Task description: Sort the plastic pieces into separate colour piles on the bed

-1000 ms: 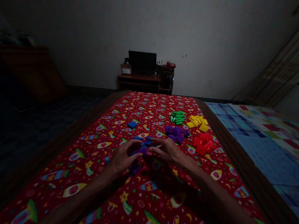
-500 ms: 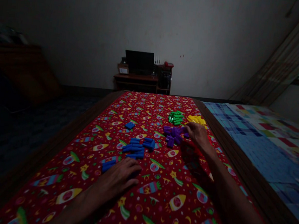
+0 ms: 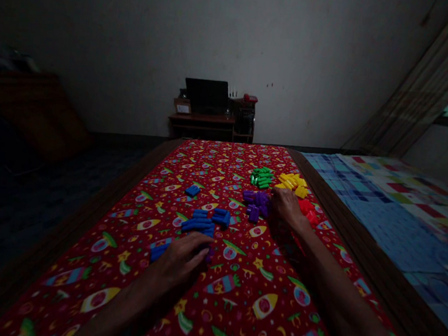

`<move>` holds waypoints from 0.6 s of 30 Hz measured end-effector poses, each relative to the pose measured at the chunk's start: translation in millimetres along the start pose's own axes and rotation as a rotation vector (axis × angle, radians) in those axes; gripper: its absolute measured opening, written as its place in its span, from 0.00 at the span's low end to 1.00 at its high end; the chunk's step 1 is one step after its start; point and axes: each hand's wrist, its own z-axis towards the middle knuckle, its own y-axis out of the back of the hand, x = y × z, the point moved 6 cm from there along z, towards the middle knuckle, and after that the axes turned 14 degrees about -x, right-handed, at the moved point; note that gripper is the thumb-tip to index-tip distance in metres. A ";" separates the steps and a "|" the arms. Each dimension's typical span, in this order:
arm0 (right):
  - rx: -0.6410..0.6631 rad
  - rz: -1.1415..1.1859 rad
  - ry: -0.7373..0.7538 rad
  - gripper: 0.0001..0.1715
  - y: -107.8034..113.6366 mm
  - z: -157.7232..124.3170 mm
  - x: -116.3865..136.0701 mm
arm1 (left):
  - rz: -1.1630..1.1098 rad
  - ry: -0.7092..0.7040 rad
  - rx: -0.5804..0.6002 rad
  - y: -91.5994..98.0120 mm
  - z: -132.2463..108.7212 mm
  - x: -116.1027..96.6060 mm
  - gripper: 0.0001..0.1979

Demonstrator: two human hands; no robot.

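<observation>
My left hand (image 3: pixel 180 261) lies palm down on the red patterned cloth (image 3: pixel 212 293), its fingertips at the near edge of a loose group of blue plastic pieces (image 3: pixel 202 223); something purple shows just under the fingertips. My right hand (image 3: pixel 286 208) is stretched out to the purple pile (image 3: pixel 258 201), its fingers curled at the pile's right edge, with the red pile (image 3: pixel 310 210) partly hidden behind it. Green pieces (image 3: pixel 261 177) and yellow pieces (image 3: pixel 292 182) lie in separate piles farther back. One blue piece (image 3: pixel 192 190) lies apart to the left.
The cloth covers a long wooden-edged table (image 3: pixel 339 200). A checked blue and multicoloured mattress (image 3: pixel 394 205) lies to the right. A small desk with a dark screen (image 3: pixel 208 108) stands against the far wall. The room is dim, and a curtain hangs at the right.
My hands were together at the blue pieces a second ago. My right hand has gone out to the purple pile; my left hand has dropped flat onto the cloth by the blue pieces.
</observation>
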 end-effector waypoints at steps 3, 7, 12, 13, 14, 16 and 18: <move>-0.009 0.039 0.032 0.18 1.8 3.9 8.7 | -0.040 0.001 -0.014 -5.4 15.0 -5.5 0.12; 0.010 0.006 -0.024 0.18 7.8 11.1 -1.5 | -0.086 -0.037 -0.035 -19.6 44.7 -12.0 0.13; 0.162 -0.075 -0.035 0.17 -3.1 7.0 -19.2 | -0.153 -0.128 -0.084 -50.4 88.3 -21.5 0.10; 0.200 -0.080 -0.004 0.18 -7.4 4.5 -19.3 | -0.165 -0.134 -0.082 -58.1 95.2 -22.1 0.10; 0.231 -0.085 0.028 0.18 -11.6 2.0 -18.9 | -0.170 -0.134 -0.084 -65.4 100.9 -21.7 0.10; 0.272 -0.098 0.072 0.19 -18.6 -2.8 -18.0 | -0.158 -0.130 -0.104 -77.7 108.6 -19.0 0.10; 0.278 -0.107 0.085 0.19 -22.9 -6.0 -17.6 | -0.137 -0.143 -0.115 -86.7 111.5 -16.2 0.11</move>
